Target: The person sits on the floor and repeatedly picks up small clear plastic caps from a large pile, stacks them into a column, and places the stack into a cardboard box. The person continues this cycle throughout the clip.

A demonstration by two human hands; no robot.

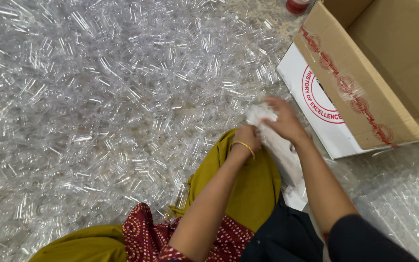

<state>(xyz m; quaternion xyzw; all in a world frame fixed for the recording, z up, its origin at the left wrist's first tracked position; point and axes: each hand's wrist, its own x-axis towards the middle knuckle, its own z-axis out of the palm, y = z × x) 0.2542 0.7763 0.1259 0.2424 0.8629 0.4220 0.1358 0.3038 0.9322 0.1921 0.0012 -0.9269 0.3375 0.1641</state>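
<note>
I am looking down from the head camera, and much of the view is resisting me. On the left, a huge heap of clear plastic pieces [98, 97] is spreading over the floor; they are glinting and overlapping so much that I am not able to tell single shapes apart, and the heap is running off the left and top edges. Low in the view, my olive-green garment [248, 189] and a red dotted cloth [141, 233] are covering my legs and hiding whatever lies beneath.

Moving to the middle, my left hand [248, 137], wearing a gold bangle [243, 145], is curling shut on the near end of a clear plastic bag [280, 150], though its fingertips are hiding behind the knuckles. The bag is lying across my lap, between the heap and the box, looking whitish and crinkled, with packed clear pieces dimly showing through; its lower end is slipping behind my right forearm. My right hand [282, 119] is pressing on the bag's top end with fingers closed over the crumpled film.

To the right, an open cardboard box [389, 73] is lying tipped on its side, cut off by the frame. A red lid [297, 6] is peeking in at the top edge. At bottom right, more clear packed plastic [403, 204] is showing only as blurred sheen.
</note>
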